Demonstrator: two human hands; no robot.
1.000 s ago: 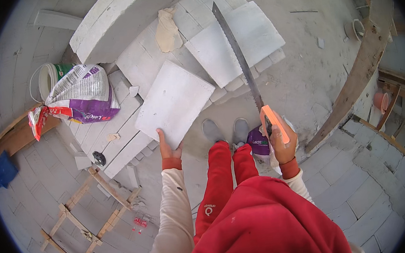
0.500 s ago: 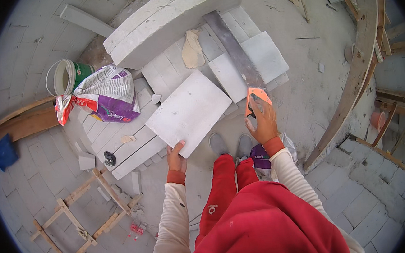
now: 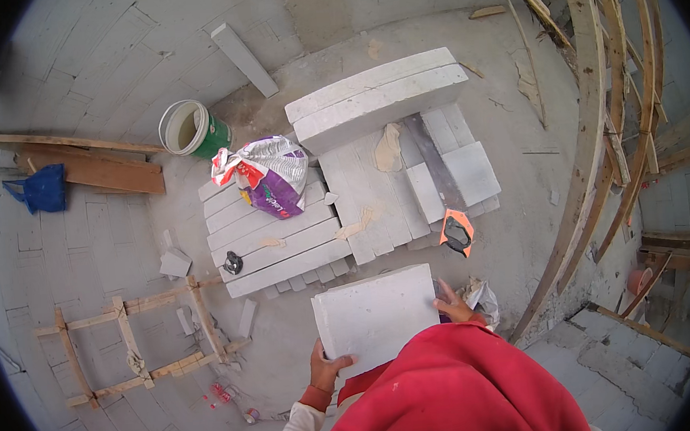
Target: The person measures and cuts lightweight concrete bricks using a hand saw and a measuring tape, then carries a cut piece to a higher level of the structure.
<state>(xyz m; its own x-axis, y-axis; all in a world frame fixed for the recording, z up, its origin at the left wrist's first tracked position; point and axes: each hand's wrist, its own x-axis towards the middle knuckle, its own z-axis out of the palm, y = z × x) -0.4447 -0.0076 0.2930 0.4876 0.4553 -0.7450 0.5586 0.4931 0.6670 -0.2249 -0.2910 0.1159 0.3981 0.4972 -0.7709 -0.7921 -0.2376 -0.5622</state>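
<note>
A white rectangular block (image 3: 377, 314) is held in front of my body, its broad face up. My left hand (image 3: 325, 373) grips its near left corner, thumb on top and fingers beneath. At the block's right edge is my right hand (image 3: 454, 304), thumb and fingers closed against the side; some fingers are hidden. Beyond it, a hand saw (image 3: 436, 172) with an orange and black handle lies across stacked white blocks (image 3: 471, 175), its handle toward me and over the stack's edge. A torn beige paper scrap (image 3: 388, 149) rests left of the blade.
A white and purple bag (image 3: 278, 184) and a small black round item (image 3: 233, 263) sit on the left slabs. Behind stands a green-white bucket (image 3: 192, 130). Wooden frames lie lower left (image 3: 132, 338); long timbers (image 3: 588, 115) lean at right. A blue bag (image 3: 39, 189) is far left.
My right hand has let go of the saw, which stays on the stack. The white block has come off the stack toward my body, now between both hands. The view has shifted.
</note>
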